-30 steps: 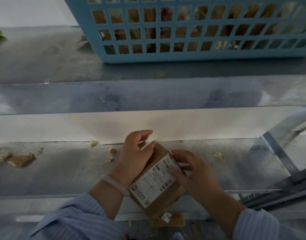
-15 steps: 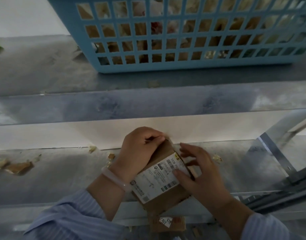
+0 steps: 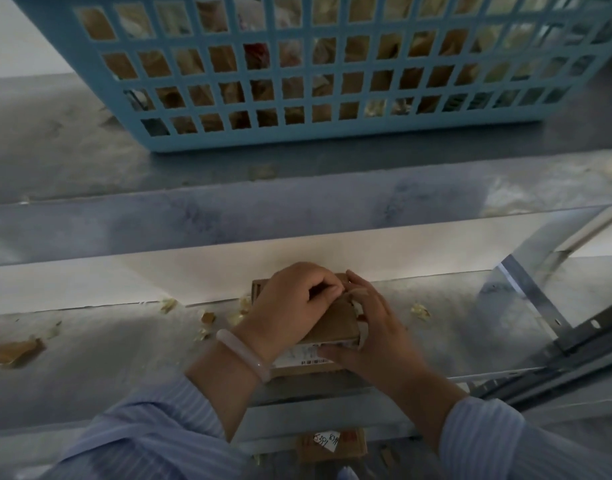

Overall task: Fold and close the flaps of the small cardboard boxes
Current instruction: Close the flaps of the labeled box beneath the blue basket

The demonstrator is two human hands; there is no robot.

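A small brown cardboard box [image 3: 335,323] with a white shipping label on its near side lies on the lower metal shelf [image 3: 107,355]. My left hand [image 3: 290,306], with a pale bangle on the wrist, lies over the box top, fingers curled round its far edge. My right hand [image 3: 374,327] grips the box's right end, thumb on the label side and fingers on a flap at the top right. One flap edge sticks out at the box's far left corner.
A blue plastic lattice basket [image 3: 332,74] holding several cardboard pieces stands on the upper shelf. Torn cardboard scraps [image 3: 15,351] litter the lower shelf. Another labelled box [image 3: 332,445] lies below the shelf edge. A slotted metal bracket [image 3: 557,327] runs at the right.
The box turned from tilted, label up, to lying flat with the label facing me. My left hand moved over its top and curled; my right hand closed on the right end.
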